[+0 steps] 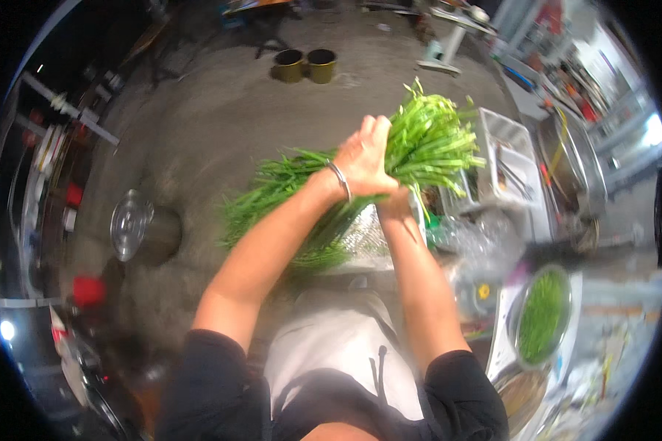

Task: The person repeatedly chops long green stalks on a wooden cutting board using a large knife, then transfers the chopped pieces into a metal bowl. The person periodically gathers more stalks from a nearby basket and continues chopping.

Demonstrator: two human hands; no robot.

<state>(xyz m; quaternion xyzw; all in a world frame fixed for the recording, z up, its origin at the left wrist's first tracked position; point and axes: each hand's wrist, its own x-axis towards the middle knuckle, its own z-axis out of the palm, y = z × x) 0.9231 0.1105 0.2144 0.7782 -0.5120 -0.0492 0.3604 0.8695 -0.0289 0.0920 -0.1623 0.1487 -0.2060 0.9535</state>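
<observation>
My left hand [364, 154], with a metal bangle at its wrist, lies around the middle of a large bundle of long green leafy stalks [433, 138], perhaps garlic chives. The paler cut ends fan out to the right, and the dark thin leaves hang to the left. My right hand [394, 201] is at the bundle's underside, close to the left hand's thumb; its fingers are mostly hidden. Below the bundle lies a shiny silvery surface [367, 234] with some green leaves beside it.
White plastic baskets [516, 165] stand to the right, beside a metal sink [571, 160]. Clear plastic bags [488, 234] lie nearer. A bowl of chopped greens [542, 317] sits at the lower right. Two round buckets [321, 66] stand on the floor ahead; a clear round container [129, 225] is at left.
</observation>
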